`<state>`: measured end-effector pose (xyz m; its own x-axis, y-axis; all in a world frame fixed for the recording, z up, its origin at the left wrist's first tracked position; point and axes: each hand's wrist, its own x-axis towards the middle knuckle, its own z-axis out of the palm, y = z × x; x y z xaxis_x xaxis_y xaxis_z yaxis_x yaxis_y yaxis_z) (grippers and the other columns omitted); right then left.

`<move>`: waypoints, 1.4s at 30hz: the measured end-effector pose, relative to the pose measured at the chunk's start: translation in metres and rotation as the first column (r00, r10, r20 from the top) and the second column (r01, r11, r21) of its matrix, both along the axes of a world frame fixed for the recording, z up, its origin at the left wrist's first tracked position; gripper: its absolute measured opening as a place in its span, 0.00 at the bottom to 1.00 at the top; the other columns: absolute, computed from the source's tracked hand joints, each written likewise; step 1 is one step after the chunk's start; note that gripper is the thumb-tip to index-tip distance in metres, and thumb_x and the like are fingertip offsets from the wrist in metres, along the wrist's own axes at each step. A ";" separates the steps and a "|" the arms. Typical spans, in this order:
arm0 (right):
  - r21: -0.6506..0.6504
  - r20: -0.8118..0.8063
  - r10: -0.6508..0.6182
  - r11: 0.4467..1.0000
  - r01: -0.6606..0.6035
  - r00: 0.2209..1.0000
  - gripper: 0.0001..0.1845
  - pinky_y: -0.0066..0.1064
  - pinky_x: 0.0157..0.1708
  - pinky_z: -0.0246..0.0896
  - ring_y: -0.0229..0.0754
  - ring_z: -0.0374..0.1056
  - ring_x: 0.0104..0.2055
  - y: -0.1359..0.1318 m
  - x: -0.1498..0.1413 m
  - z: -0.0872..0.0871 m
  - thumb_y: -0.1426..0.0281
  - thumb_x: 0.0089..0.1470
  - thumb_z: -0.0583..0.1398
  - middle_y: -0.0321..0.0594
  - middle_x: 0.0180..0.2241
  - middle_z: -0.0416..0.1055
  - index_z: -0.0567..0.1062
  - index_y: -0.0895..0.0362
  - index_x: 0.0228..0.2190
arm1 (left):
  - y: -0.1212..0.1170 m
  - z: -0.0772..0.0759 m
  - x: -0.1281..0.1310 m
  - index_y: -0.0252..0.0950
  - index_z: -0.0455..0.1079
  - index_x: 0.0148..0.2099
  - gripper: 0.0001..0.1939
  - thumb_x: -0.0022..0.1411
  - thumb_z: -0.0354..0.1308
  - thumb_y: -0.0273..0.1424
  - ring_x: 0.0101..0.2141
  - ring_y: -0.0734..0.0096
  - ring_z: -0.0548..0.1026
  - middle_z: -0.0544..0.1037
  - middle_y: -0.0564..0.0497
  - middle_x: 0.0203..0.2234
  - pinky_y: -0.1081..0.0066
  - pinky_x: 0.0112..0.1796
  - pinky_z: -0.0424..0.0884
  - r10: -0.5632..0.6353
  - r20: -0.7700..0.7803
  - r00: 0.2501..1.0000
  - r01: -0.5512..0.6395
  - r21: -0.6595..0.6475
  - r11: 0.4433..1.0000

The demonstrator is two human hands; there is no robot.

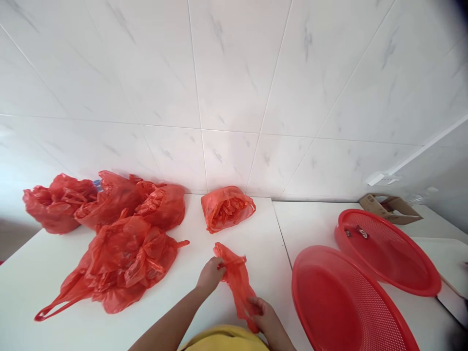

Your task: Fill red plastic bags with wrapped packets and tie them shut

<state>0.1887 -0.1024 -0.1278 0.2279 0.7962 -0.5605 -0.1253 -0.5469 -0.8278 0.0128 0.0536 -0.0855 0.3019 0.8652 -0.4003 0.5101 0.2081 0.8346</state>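
A thin red plastic bag [237, 275] is stretched lengthwise between my two hands, over the white table in front of my body. My left hand [211, 275] pinches its upper left edge. Lower down, at the end nearer to me, my right hand [265, 317] grips the bag with curled fingers. Just beyond, by the wall, stands an open red plastic bag [232, 207] with several crumpled or folded red bags inside.
To the left lies a heap of red plastic bags [127, 258], with more filled bags [106, 200] behind. On the right stand a red plastic basket [329, 302] and a second red basket [387, 243] with small wrapped items. A cardboard box [389, 207] sits at the back right.
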 end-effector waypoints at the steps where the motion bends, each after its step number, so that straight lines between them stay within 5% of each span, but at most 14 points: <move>1: 0.001 0.051 -0.020 1.000 0.020 0.999 0.26 0.38 0.39 0.67 0.52 0.74 0.40 -0.001 0.005 -0.004 0.73 0.30 0.59 0.46 0.37 0.78 0.77 0.57 0.38 | 0.002 0.002 -0.002 0.37 0.65 0.27 0.05 0.52 0.56 0.32 0.35 0.62 0.73 0.73 0.50 0.30 0.61 0.40 0.68 0.035 0.032 0.999 -0.034 -0.021 0.999; 6: 0.000 0.160 -0.063 0.998 0.064 0.985 0.34 0.34 0.47 0.65 0.48 0.72 0.47 -0.007 0.031 -0.014 0.75 0.26 0.52 0.49 0.44 0.76 0.75 0.61 0.42 | 0.011 0.014 -0.017 0.37 0.61 0.29 0.12 0.51 0.58 0.39 0.29 0.68 0.73 0.73 0.52 0.25 0.66 0.34 0.70 0.280 0.264 0.923 -0.232 -0.197 0.953; 13: -0.025 0.307 -0.012 0.999 0.020 0.952 0.36 0.32 0.43 0.66 0.47 0.72 0.47 -0.007 0.037 0.001 0.76 0.28 0.50 0.50 0.45 0.76 0.74 0.63 0.44 | 0.012 0.030 -0.029 0.38 0.60 0.30 0.11 0.46 0.58 0.35 0.24 0.74 0.70 0.70 0.56 0.21 0.69 0.31 0.70 0.516 0.399 0.758 -0.423 -0.301 0.855; 19: 0.004 0.245 -0.062 0.998 0.063 0.968 0.22 0.31 0.30 0.64 0.43 0.72 0.29 0.004 0.035 0.031 0.72 0.40 0.53 0.40 0.31 0.77 0.76 0.58 0.39 | -0.002 0.046 -0.029 0.39 0.65 0.40 0.16 0.46 0.55 0.27 0.22 0.74 0.70 0.71 0.57 0.23 0.74 0.26 0.62 0.407 0.348 0.844 -0.340 -0.240 0.909; 24: 0.064 0.198 -0.147 0.989 0.137 0.969 0.15 0.29 0.24 0.58 0.40 0.65 0.23 0.015 0.043 0.053 0.61 0.48 0.53 0.32 0.18 0.68 0.74 0.55 0.32 | -0.008 0.058 -0.035 0.37 0.65 0.29 0.04 0.46 0.54 0.27 0.24 0.74 0.66 0.69 0.57 0.21 0.75 0.26 0.58 0.197 0.213 0.957 -0.182 -0.087 0.979; 28: 0.110 0.364 -0.139 0.988 0.105 0.921 0.18 0.33 0.30 0.64 0.43 0.68 0.30 0.023 0.053 0.064 0.64 0.47 0.52 0.37 0.27 0.72 0.73 0.55 0.39 | -0.015 0.066 -0.039 0.37 0.62 0.26 0.06 0.43 0.58 0.28 0.25 0.74 0.62 0.66 0.58 0.22 0.74 0.25 0.54 -0.012 0.027 1.000 0.011 0.050 0.999; 32: 0.289 0.699 -0.211 0.957 0.001 0.683 0.22 0.44 0.53 0.57 0.52 0.61 0.55 0.029 0.046 0.092 0.65 0.48 0.54 0.48 0.50 0.68 0.72 0.56 0.46 | -0.018 0.071 -0.036 0.38 0.60 0.25 0.10 0.47 0.59 0.34 0.27 0.72 0.63 0.67 0.56 0.26 0.72 0.27 0.56 -0.046 -0.143 0.989 0.070 0.173 0.982; 34: 0.333 0.708 -0.168 0.936 -0.114 0.686 0.19 0.43 0.54 0.56 0.51 0.60 0.55 0.032 0.031 0.108 0.65 0.52 0.52 0.49 0.51 0.67 0.73 0.55 0.44 | -0.020 0.073 -0.032 0.38 0.58 0.24 0.11 0.49 0.58 0.35 0.25 0.73 0.62 0.65 0.56 0.24 0.72 0.27 0.56 -0.028 -0.108 0.994 0.043 0.136 0.990; 37: 0.328 0.560 0.100 0.885 -0.331 0.822 0.13 0.35 0.45 0.62 0.44 0.67 0.44 0.039 0.002 0.119 0.65 0.55 0.51 0.42 0.40 0.72 0.74 0.53 0.36 | -0.026 0.075 -0.020 0.38 0.60 0.25 0.11 0.50 0.58 0.36 0.24 0.73 0.64 0.65 0.57 0.20 0.72 0.27 0.59 -0.015 0.127 0.992 0.020 -0.034 0.999; 39: 0.268 0.457 0.266 0.869 -0.416 0.849 0.11 0.31 0.36 0.62 0.41 0.67 0.34 0.046 -0.015 0.112 0.65 0.54 0.53 0.36 0.29 0.72 0.74 0.54 0.28 | -0.034 0.079 -0.012 0.37 0.62 0.26 0.10 0.50 0.59 0.35 0.26 0.71 0.68 0.68 0.56 0.21 0.71 0.30 0.63 0.016 0.329 0.944 0.041 -0.164 0.986; 42: 0.146 0.386 0.309 0.910 -0.389 0.869 0.12 0.29 0.24 0.55 0.37 0.60 0.23 0.054 -0.028 0.090 0.65 0.50 0.56 0.32 0.18 0.65 0.69 0.55 0.18 | -0.045 0.087 -0.005 0.36 0.64 0.28 0.09 0.49 0.61 0.32 0.26 0.71 0.71 0.72 0.54 0.23 0.70 0.31 0.66 0.092 0.544 0.834 0.123 -0.347 0.930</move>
<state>0.1608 -0.0480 -0.0377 0.0600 0.9501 -0.3060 0.3570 -0.3067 -0.8823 0.0074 0.0085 0.0012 0.5739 0.6897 -0.4415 0.0022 0.5378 0.8431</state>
